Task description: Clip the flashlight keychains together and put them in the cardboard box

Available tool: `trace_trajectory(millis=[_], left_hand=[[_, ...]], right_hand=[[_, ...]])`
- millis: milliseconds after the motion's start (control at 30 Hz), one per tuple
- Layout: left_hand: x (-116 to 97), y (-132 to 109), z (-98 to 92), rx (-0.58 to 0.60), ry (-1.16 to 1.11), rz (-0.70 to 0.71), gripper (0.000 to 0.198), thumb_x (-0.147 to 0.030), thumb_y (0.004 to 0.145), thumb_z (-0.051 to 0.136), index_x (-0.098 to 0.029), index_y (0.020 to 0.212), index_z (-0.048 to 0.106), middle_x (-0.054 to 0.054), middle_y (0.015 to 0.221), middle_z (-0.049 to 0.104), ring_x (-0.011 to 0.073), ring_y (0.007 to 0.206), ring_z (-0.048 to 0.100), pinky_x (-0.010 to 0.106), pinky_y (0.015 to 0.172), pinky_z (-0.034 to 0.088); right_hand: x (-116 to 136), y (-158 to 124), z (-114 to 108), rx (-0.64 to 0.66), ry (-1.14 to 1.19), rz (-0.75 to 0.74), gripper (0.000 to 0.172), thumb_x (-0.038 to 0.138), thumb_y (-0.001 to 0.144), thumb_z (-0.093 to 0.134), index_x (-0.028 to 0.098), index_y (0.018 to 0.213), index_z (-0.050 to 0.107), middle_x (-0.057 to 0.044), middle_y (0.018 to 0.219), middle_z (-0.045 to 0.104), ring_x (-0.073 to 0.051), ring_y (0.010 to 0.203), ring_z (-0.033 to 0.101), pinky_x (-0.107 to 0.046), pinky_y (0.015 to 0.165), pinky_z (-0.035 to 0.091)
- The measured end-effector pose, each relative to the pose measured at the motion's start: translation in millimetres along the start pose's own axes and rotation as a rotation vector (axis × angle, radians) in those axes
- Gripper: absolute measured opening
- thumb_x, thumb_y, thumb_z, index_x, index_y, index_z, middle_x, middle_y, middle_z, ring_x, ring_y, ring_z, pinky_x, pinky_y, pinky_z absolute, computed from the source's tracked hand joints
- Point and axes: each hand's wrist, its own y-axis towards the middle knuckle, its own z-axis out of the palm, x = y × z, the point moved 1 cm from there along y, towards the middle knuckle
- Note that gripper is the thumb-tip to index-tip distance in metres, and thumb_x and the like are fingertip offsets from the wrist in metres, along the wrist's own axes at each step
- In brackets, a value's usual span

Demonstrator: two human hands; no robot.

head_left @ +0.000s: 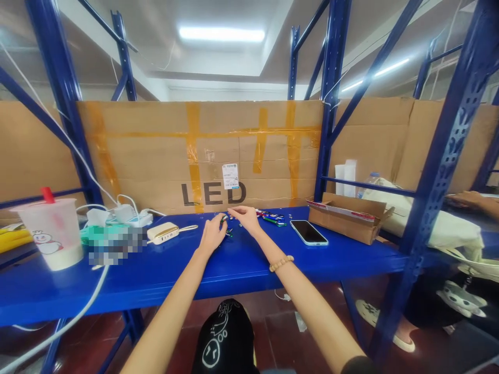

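Note:
My left hand (212,234) is at the middle of the blue steel shelf (163,280), with a small green part (223,219) at its fingertips. My right hand (245,218) reaches in from the other side, its fingertips close to my left hand. Tiny metal and green pieces (230,233) lie scattered on the shelf around both hands. To the right of my right hand lies a loose group of colourful keychain-like items (271,218). The hands hide whatever lies directly beneath them.
A phone (307,232), cardboard box (349,218), power bank (162,232), power strip (132,215) and plastic cup (52,234) stand on the shelf. A taped cardboard panel (198,156) rises behind it. Blue rack uprights flank the shelf. Another person's arm (470,200) shows at right.

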Motion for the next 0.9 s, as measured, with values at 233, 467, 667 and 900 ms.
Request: trace_trajectory(millis=[233,467,667,900], left_hand=[[7.2,1.8,2.6,0.055,-0.024,-0.018,0.016,-0.029,0.087,0.038,-0.024,0.090,0.053,0.005,0.094,0.063,0.0237,0.094,0.056,0.037,0.087,0.035],[10.4,1.9,5.0,0.071,-0.041,-0.049,0.020,-0.037,0.088,0.035,-0.025,0.090,0.051,0.004,0.081,0.062,0.0229,0.079,0.059,0.032,0.073,0.040],[11.5,2.3,6.3,0.086,0.075,-0.012,0.029,-0.038,0.090,0.024,-0.023,0.098,0.048,0.004,0.082,0.062,0.0221,0.076,0.059,0.033,0.070,0.041],[13.0,2.6,6.4,0.082,0.120,-0.004,0.029,-0.038,0.090,0.022,-0.022,0.094,0.047,0.005,0.085,0.064,0.0216,0.073,0.060,0.031,0.066,0.041]], right_hand=[[-2.9,-0.7,4.2,0.121,-0.053,-0.092,0.025,0.036,0.058,0.072,0.015,0.072,0.072,-0.005,0.073,0.071,-0.020,0.073,0.066,-0.031,0.073,0.052],[-2.9,-0.6,3.3,0.103,-0.147,-0.163,0.021,0.036,0.062,0.070,0.017,0.072,0.073,-0.005,0.075,0.071,-0.020,0.073,0.066,-0.029,0.070,0.052],[-0.1,-1.9,3.7,0.088,-0.210,-0.209,0.017,0.031,0.065,0.068,0.016,0.073,0.073,-0.006,0.075,0.071,-0.019,0.072,0.066,-0.028,0.068,0.051],[2.1,-4.7,3.0,0.085,-0.273,-0.245,0.014,0.028,0.067,0.068,0.016,0.072,0.073,-0.005,0.074,0.071,-0.017,0.071,0.065,-0.025,0.064,0.050]])
